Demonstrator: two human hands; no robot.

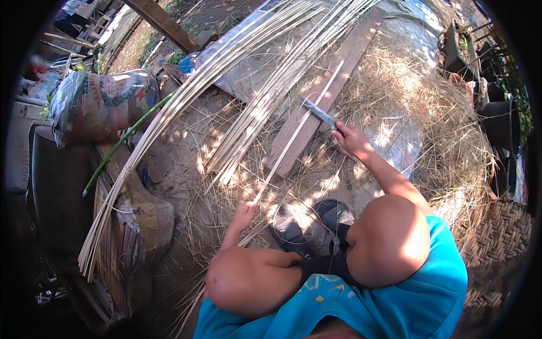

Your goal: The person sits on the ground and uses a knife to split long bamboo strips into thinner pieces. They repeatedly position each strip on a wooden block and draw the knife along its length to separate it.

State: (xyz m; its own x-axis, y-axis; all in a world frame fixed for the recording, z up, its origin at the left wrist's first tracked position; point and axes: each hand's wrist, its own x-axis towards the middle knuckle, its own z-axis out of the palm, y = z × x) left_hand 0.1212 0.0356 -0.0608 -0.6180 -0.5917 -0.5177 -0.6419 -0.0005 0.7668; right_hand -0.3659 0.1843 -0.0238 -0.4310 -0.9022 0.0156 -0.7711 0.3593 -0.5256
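Outdoors, left hand (244, 213) pinches a thin, pale bamboo strip (293, 141); right hand (350, 138) grips a grey-bladed knife (318, 111).

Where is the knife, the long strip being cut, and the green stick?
knife (317, 111), head view, on the blade.
bamboo strip (293, 141), head view, mid-length over the plank.
green stick (121, 141), head view, on its middle.

Ahead — plank (322, 96), strip bundles (248, 118), perhaps passable
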